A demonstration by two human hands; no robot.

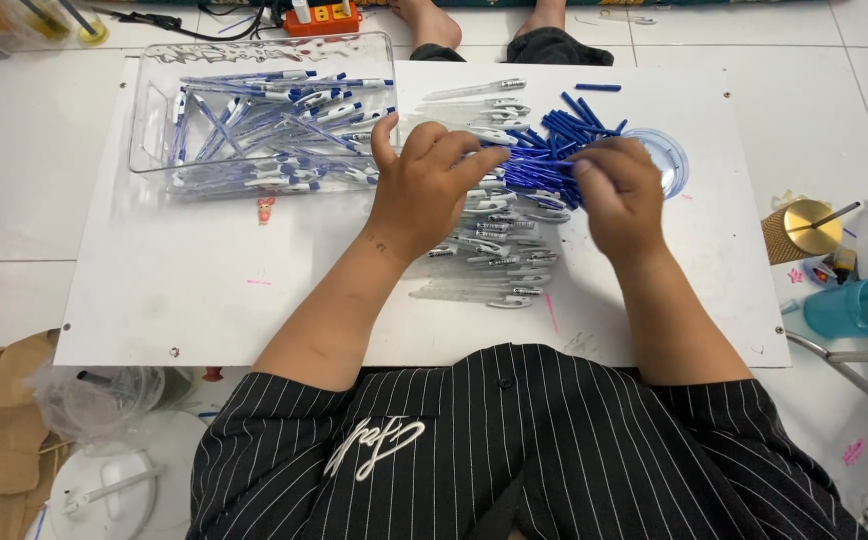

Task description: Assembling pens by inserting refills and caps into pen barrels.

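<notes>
Pens (499,245), clear-barrelled, heaped mid-counter (174,290), part hidden under both hands; left hand (424,185) palm-down, fingers curled on heap; right hand (619,190) fingers pinched on blue refills (559,135), grip point obscured; clear tray (154,110) of pens beside left hand

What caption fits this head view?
Both hands, left hand and right hand, work over clear pen barrels and blue refills beside a tray.

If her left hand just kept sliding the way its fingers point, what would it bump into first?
The left hand points rightward, toward the pile of blue pen refills. Those look like the first thing in its path, with the right hand just beyond; the gap is hard to judge from above.
</notes>
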